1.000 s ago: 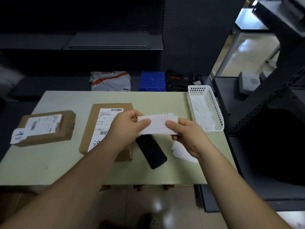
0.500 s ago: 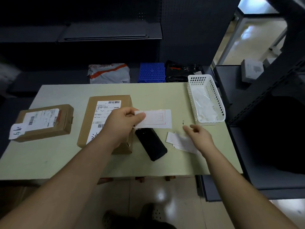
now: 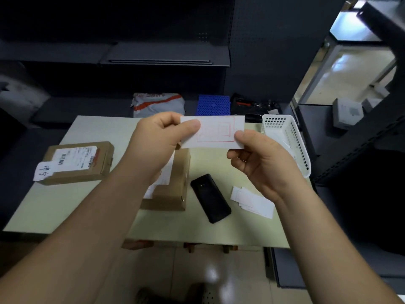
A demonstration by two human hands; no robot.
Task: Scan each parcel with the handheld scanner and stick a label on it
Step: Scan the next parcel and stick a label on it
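I hold a white label (image 3: 215, 132) with a red printed frame up in front of me, above the table. My left hand (image 3: 160, 139) pinches its left end and my right hand (image 3: 256, 159) pinches its lower right corner. Beneath my left forearm lies a brown cardboard parcel (image 3: 175, 183) with a shipping label, partly hidden. A second brown parcel (image 3: 81, 161) with a handwritten white tag lies at the table's left. The black handheld scanner (image 3: 210, 198) lies flat on the table beside the middle parcel. A small pile of spare labels (image 3: 252, 201) lies to the scanner's right.
A white plastic basket (image 3: 298, 145) stands at the pale green table's (image 3: 65, 207) right edge. Behind the table are a grey and orange mailer bag (image 3: 158, 104), a blue crate (image 3: 213, 105) and black gear. Dark shelving surrounds the table, with a rack close on the right.
My right hand left the pile of spare labels and came back up to the label. Both hands raised the label higher and further from the parcel.
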